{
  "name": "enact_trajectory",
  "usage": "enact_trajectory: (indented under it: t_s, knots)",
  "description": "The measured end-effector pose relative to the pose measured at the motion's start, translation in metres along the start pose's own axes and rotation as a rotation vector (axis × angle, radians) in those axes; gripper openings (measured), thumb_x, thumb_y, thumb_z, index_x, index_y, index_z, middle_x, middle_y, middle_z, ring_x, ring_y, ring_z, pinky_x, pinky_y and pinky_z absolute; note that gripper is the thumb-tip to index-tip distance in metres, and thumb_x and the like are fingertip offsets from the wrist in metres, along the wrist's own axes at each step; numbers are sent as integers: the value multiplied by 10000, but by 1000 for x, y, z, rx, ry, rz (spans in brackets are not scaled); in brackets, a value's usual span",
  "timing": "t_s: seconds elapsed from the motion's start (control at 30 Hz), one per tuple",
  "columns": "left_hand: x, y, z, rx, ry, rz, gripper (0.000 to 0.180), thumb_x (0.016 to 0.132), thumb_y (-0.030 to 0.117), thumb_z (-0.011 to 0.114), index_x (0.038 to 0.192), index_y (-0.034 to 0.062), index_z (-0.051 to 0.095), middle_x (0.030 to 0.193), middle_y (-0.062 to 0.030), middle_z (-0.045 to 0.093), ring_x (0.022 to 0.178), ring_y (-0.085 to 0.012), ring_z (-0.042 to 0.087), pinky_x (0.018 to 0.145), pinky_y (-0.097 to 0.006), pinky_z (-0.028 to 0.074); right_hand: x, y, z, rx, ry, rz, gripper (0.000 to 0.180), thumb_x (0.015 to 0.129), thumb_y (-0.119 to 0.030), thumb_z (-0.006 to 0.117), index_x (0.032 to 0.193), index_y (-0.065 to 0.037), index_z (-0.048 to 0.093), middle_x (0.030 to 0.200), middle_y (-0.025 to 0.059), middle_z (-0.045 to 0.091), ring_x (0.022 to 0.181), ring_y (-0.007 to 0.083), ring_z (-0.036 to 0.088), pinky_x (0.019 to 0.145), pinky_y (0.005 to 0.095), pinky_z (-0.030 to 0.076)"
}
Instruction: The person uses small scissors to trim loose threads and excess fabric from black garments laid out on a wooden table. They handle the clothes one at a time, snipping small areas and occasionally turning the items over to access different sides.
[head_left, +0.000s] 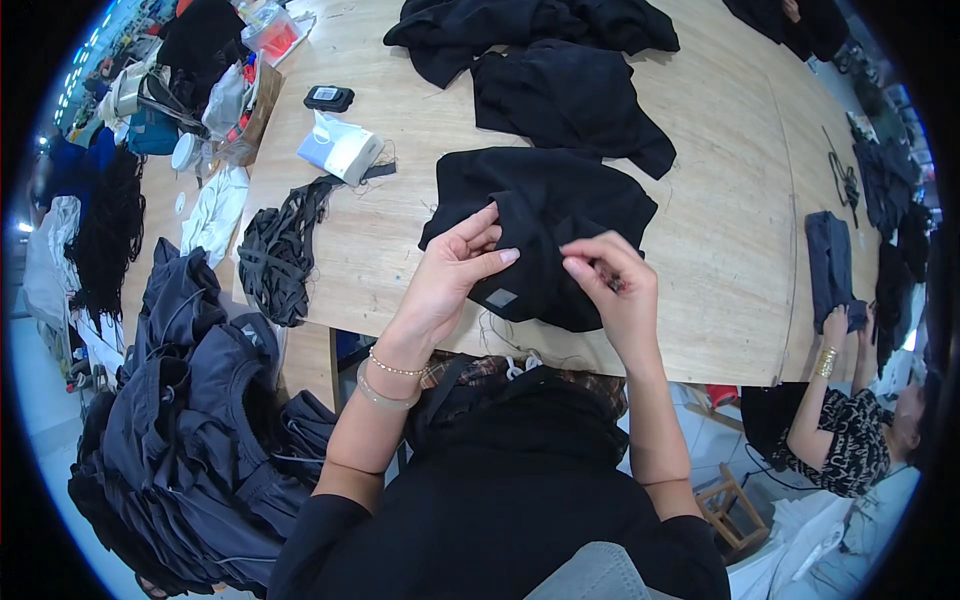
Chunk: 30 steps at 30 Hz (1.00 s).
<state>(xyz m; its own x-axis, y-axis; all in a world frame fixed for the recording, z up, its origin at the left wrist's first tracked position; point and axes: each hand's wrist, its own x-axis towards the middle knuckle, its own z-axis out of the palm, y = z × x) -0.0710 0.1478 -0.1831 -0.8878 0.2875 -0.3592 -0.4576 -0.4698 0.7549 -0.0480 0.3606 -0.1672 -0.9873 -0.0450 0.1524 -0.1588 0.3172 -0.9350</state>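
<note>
- Black garment lies flat on the wooden table, at its near edge, spreading away from the person, with its near hem under both hands and a small grey label facing up between them.
- More black garments sit further back on the same table, apart from the one in hand.
- A heap of dark clothing hangs off to the person's left, below table level.
- A co-worker's hand rests on a folded grey piece at the far right.
- Left hand presses the fabric, fingers extended and pointing right, pinning rather than gripping.
- Right hand pinches the hem, fingertips closed on cloth; it sits just beside the left, equally near.
</note>
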Motion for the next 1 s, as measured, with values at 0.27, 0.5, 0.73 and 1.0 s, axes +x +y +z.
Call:
enact_trajectory:
  t_s: [0.27,0.5,0.73,1.0]
  knots:
    - [-5,3,5,24,-51,8,554,915,-58,677,1439,-10,504,1086,-18,689,925,-51,639,822,-204,519,28,-15,32,60,18,-144,206,792,50,793,987,-6,754,857,16,571,755,86,573,653,229,469]
    - [-9,4,4,-13,-1,8,658,915,-38,704,1501,-49,406,1021,-48,708,838,-64,661,749,-221,564,44,-7,9,351,250,66,72,885,-57,770,889,3,731,815,-23,622,749,47,533,694,219,418]
    - [-13,10,15,-100,34,27,591,933,-31,677,1464,-46,418,1105,-99,720,979,-149,714,874,-306,612,53,6,-19,117,393,30,77,917,-96,750,954,-30,733,841,-28,654,765,48,528,720,214,429]
    - [-11,12,21,-105,60,65,552,950,20,690,1445,-51,458,1084,-135,733,973,-143,711,845,-287,604,39,-26,5,23,61,-111,245,827,-169,815,985,-28,693,899,17,615,848,145,567,742,276,461]
